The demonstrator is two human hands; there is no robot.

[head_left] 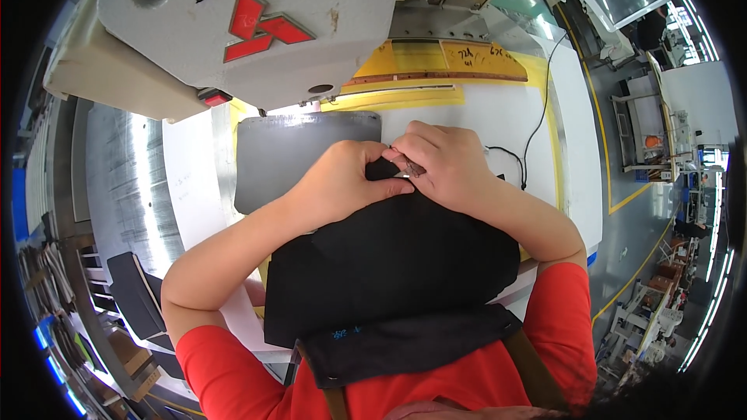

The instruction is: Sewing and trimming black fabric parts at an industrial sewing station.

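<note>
A large black sheet of fabric or leather (397, 257) spreads in front of me, its near part close to my body. My left hand (342, 175) pinches its far edge between thumb and fingers, where a bit of the black material folds up. Right beside it, my right hand (447, 159) is closed with the fingertips meeting the left ones at that edge. A small dark metal tool (415, 168) pokes out of the right fingers; its kind is too hidden to tell. A tiny white spot shows between the hands.
Over the far left hangs a big pale machine head (311, 70) with a red emblem. Under it, a grey plate (303, 152) lies on the white work surface (436, 113). A yellow strip (459, 60) runs behind. At the right trails a thin black cable (537, 136).
</note>
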